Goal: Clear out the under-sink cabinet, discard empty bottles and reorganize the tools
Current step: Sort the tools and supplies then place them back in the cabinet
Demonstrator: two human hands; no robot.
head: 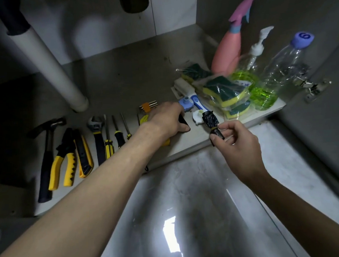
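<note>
The black roll (211, 119) lies at the front of the cabinet floor (122, 79), its long axis running from the sponges (225, 92) toward me. My right hand (238, 142) pinches its near end, fingers (217, 140) clamped. My left hand (168, 118), just left, is closed over a black-and-yellow tool (183, 122). Hammer (47, 153), pliers (64, 158) and screwdrivers (108, 140) line up leftward; bottles (280, 72) crowd the right; open room lies behind.
</note>
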